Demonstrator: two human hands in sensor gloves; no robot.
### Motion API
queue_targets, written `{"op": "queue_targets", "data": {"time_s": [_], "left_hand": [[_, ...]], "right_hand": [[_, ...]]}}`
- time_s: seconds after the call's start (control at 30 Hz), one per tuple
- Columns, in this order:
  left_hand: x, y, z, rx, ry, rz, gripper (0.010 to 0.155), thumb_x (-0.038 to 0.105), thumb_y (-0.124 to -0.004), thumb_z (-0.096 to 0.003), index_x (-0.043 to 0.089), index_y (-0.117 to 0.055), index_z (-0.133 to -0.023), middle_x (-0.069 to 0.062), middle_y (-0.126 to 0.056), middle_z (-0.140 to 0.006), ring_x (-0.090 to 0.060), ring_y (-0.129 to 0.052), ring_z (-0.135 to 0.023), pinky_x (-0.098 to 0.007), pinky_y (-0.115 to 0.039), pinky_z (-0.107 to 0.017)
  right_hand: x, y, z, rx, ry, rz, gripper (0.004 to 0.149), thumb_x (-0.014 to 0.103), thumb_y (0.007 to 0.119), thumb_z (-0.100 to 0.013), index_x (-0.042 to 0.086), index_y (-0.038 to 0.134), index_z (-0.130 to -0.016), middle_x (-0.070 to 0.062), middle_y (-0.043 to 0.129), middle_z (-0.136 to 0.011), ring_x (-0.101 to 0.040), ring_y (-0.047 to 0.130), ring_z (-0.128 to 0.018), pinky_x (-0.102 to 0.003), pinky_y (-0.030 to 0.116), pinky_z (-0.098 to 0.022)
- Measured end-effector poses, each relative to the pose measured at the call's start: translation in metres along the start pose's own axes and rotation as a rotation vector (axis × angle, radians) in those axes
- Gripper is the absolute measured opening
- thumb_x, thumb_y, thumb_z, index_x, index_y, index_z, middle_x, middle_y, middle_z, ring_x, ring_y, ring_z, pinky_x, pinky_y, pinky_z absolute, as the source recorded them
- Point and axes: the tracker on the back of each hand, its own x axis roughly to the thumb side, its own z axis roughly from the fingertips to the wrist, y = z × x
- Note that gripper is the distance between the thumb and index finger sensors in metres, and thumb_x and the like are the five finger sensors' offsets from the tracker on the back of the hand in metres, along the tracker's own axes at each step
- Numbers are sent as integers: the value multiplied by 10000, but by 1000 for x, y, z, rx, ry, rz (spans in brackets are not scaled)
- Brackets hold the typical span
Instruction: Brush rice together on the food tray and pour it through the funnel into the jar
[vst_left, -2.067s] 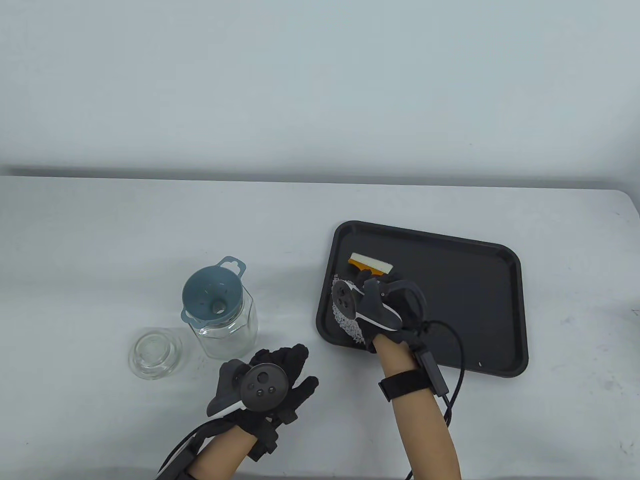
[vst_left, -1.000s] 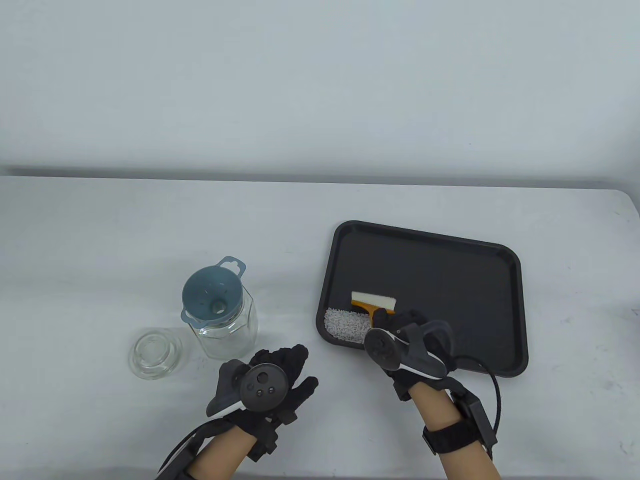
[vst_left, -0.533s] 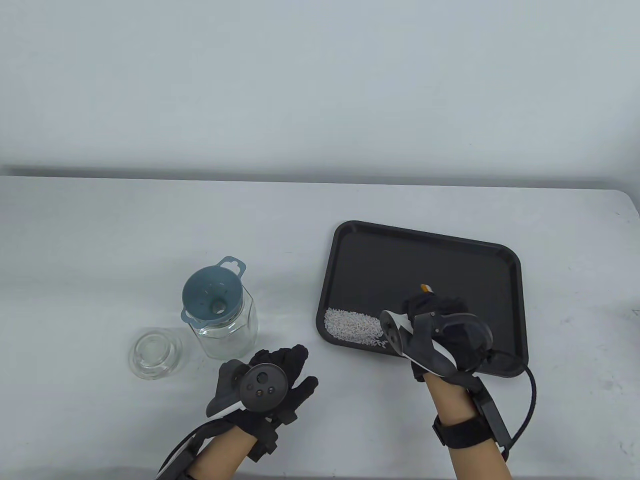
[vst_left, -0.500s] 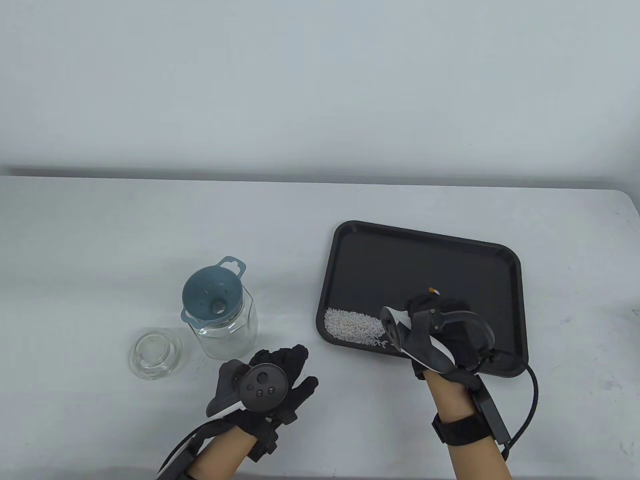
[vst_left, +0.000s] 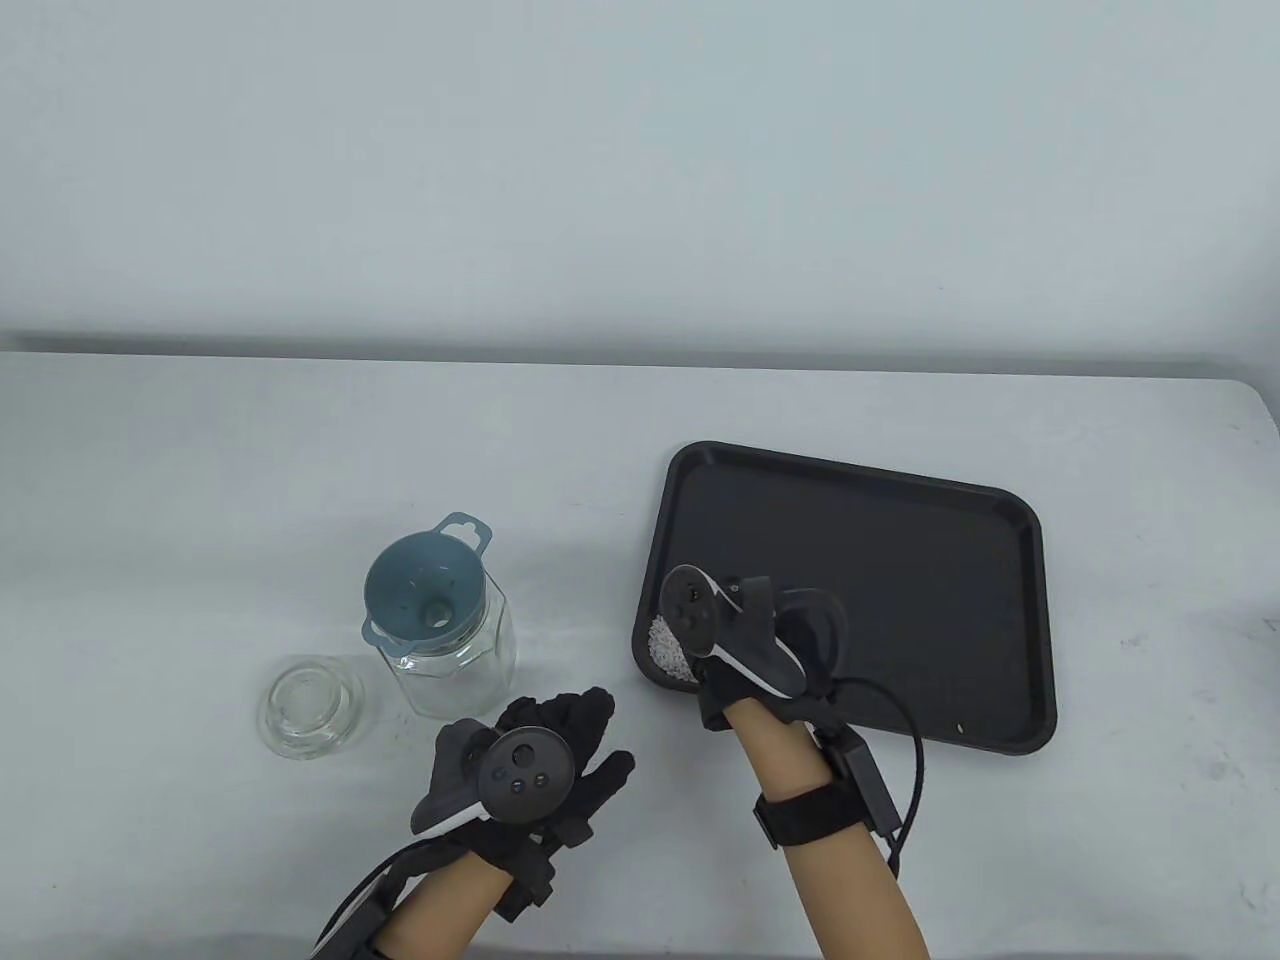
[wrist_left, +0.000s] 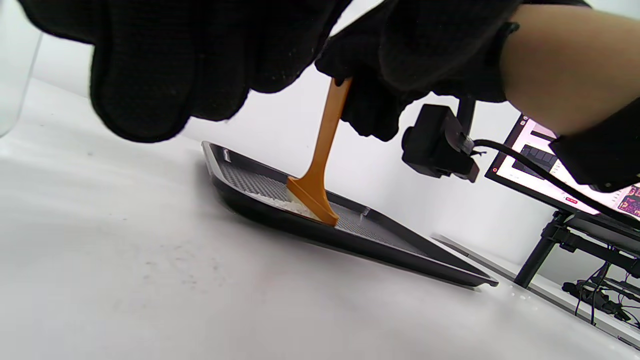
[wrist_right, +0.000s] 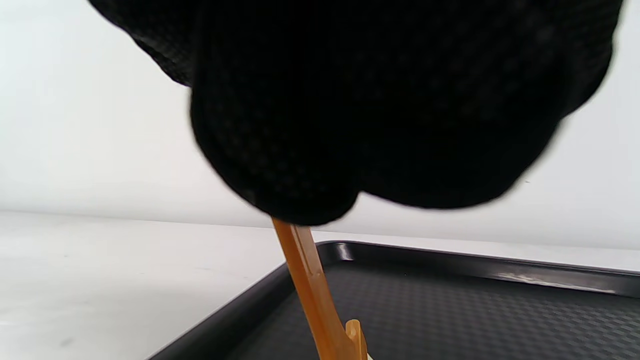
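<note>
- The rice (vst_left: 668, 655) lies in a small white heap in the near left corner of the tray (vst_left: 930, 600), partly hidden in the table view by the right hand (vst_left: 745, 640).
- The tray is black and lies flat on the table (vst_left: 300, 460), right of centre.
- The right hand is over that corner, fingers curled round the orange handle of the brush (wrist_left: 320, 170); the brush stands steeply, its head down on the tray floor at the rice.
- In the right wrist view the handle (wrist_right: 310, 290) comes down out of the glove to the tray.
- The jar (vst_left: 455, 655) stands well to the left of the tray, upright, with the blue funnel (vst_left: 425, 595) seated in its mouth.
- A glass lid (vst_left: 310, 705) lies on the table just left of the jar.
- The left hand (vst_left: 540, 755) rests on the table near the jar's front, fingers relaxed and spread, holding nothing.
</note>
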Motion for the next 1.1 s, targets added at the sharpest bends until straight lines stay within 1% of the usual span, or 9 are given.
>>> {"op": "queue_targets", "data": {"time_s": [0.2, 0.5, 0.7, 0.77, 0.8, 0.9, 1.0, 1.07, 1.1], "left_hand": [[-1, 1, 0, 3, 2, 4, 719, 448, -666, -546, -76, -608, -1035, -406, -759, -904, -611, -879, -678, -762, -555, -595], [-1, 1, 0, 0, 1, 5, 720, 449, -665, -546, -75, -606, -1036, -405, -759, -905, -613, -879, -678, -762, -554, -596], [-1, 1, 0, 3, 3, 7, 719, 448, -665, -547, -76, -605, -1036, -403, -759, -905, -612, -879, -680, -762, -554, -595], [-1, 1, 0, 2, 5, 8, 719, 449, -665, -547, -75, -606, -1036, -399, -762, -906, -611, -879, -680, -762, -554, -595], [-1, 1, 0, 1, 6, 8, 719, 449, -665, -547, -76, -607, -1035, -399, -762, -905, -612, -878, -680, -761, -555, -595], [-1, 2, 0, 1, 7, 9, 720, 448, -665, -547, -77, -606, -1036, -403, -761, -904, -612, -878, -680, -761, -554, -596], [-2, 2, 0, 1, 7, 9, 719, 448, -665, -547, -76, -606, -1036, -401, -759, -906, -610, -878, -682, -762, -554, -596], [-2, 2, 0, 0, 7, 9, 720, 449, -665, -546, -75, -607, -1036, -400, -762, -905, -612, -878, -680, -762, -554, -595], [-2, 2, 0, -1, 8, 10, 718, 448, -665, -547, -75, -607, -1036, -402, -761, -905, -611, -879, -679, -762, -555, -595]], "right_hand": [[16, -4, 1, -8, -47, 18, 488, 364, 660, -513, -44, 927, -516, 15, 1001, -261, -211, 1005, -138, -517, 795, -381], [9, -25, 15, -50, -65, 74, 482, 366, 659, -516, -28, 936, -538, 18, 1019, -287, -213, 1022, -161, -517, 793, -387], [4, -34, 19, -130, -70, 97, 484, 367, 658, -517, -31, 926, -580, -4, 1025, -335, -233, 1026, -204, -528, 775, -411], [3, -31, 20, -138, -77, 115, 488, 368, 659, -517, -33, 920, -613, -18, 1033, -379, -247, 1037, -244, -531, 766, -428], [3, -27, 20, -134, -97, 133, 491, 367, 659, -517, -34, 908, -651, -34, 1035, -428, -262, 1041, -289, -538, 752, -449], [4, -7, 20, -76, -179, 201, 497, 370, 660, -513, -15, 860, -755, -66, 1017, -556, -292, 1032, -410, -559, 707, -507], [2, 12, 23, -20, -251, 244, 500, 375, 675, -497, 25, 819, -822, -79, 990, -650, -310, 1014, -509, -570, 672, -547], [0, 19, 25, 25, -298, 243, 493, 374, 675, -490, 45, 814, -830, -64, 984, -666, -302, 1015, -529, -568, 673, -550], [-1, 20, 29, 40, -293, 212, 494, 369, 673, -491, 32, 814, -824, -68, 983, -655, -303, 1015, -518, -568, 673, -546]]}}
